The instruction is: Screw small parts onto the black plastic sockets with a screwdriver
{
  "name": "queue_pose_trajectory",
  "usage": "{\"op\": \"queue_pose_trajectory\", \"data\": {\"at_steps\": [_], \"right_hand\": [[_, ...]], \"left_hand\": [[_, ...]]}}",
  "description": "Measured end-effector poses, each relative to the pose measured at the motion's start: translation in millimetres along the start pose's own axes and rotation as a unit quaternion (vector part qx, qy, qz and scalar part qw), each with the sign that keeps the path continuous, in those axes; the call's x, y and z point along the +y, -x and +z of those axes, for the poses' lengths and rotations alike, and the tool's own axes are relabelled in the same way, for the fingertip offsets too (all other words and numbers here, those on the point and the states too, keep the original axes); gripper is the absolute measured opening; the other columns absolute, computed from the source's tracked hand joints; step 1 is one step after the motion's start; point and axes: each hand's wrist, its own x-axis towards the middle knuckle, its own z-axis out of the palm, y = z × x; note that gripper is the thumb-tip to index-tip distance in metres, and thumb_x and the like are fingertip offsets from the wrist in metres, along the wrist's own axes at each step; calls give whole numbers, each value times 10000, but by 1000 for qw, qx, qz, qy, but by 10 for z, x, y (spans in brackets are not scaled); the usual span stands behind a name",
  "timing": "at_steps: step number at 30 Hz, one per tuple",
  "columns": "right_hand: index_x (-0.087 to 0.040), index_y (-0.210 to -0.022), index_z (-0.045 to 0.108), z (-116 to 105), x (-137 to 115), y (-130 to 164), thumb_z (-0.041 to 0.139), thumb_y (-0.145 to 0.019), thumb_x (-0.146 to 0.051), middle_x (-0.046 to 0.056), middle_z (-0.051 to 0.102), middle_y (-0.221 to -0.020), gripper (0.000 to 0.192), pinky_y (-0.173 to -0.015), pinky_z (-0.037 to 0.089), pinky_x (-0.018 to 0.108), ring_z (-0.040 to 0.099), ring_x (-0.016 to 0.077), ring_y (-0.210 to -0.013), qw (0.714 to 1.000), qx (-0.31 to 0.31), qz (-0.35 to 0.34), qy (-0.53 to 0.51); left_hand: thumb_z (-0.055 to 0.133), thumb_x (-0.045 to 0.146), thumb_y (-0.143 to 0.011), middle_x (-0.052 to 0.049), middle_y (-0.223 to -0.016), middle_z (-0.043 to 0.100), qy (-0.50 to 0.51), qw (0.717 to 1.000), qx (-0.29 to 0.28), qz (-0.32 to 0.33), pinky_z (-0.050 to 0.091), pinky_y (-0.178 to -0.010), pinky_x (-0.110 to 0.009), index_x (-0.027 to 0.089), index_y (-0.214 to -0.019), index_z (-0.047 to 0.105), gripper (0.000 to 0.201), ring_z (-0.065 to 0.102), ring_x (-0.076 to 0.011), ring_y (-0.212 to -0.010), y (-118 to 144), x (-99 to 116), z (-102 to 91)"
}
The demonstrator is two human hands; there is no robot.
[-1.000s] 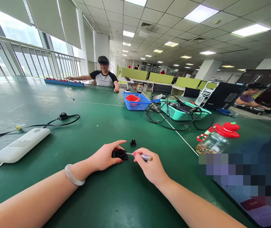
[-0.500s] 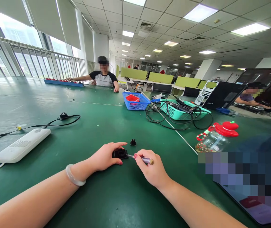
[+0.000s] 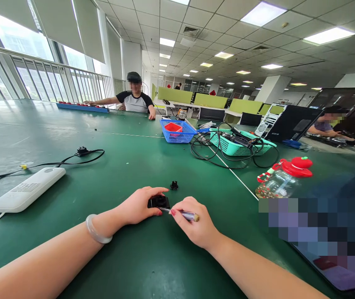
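Observation:
My left hand (image 3: 138,205) pinches a small black part (image 3: 158,202) flat against the green table (image 3: 152,257), thumb and fingers on either side of it. My right hand (image 3: 192,222) holds a thin screwdriver (image 3: 184,214) with a clear handle; its metal tip touches the right side of the black part. A second small black piece (image 3: 174,185) lies loose on the table just beyond the hands.
A white power strip (image 3: 24,189) with black cables lies at left. A blue basket (image 3: 178,132), a teal basket (image 3: 238,145) with cables and a red-lidded bottle (image 3: 281,178) sit beyond and right. A dark tablet (image 3: 336,249) lies at right. Other people sit at the far edges.
My right hand has slid slightly left, bringing the screwdriver tip closer in under the black part. My left hand has kept its hold.

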Motion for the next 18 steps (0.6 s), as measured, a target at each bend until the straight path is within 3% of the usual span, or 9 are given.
{"op": "queue_pose_trajectory", "data": {"at_steps": [5,12,18], "right_hand": [[-215,-740,651,-99,67,-9,499,-911,-259,11,657,-661,233,-612,454,271,565,142,-620,996,85,23,-13],[-219,-744,644,-67,102,-27,510,-895,-209,-5,675,-657,202,-656,463,277,573,136,-616,998,66,-21,4],[-222,-753,659,-44,105,-37,522,-891,-236,-3,701,-700,195,-677,467,278,609,143,-662,999,23,15,18]], "left_hand": [[690,342,-736,-32,-1173,680,8,1000,1,-3,466,-993,-385,314,-1321,510,613,608,-237,-1089,-3,5,-1],[683,340,-741,-40,-1146,686,9,1000,7,1,477,-982,-393,311,-1323,507,608,613,-234,-1072,7,1,5],[659,351,-765,-22,-1170,689,29,999,34,8,488,-995,-381,302,-1273,554,521,632,-217,-1063,-5,-14,8]]}}
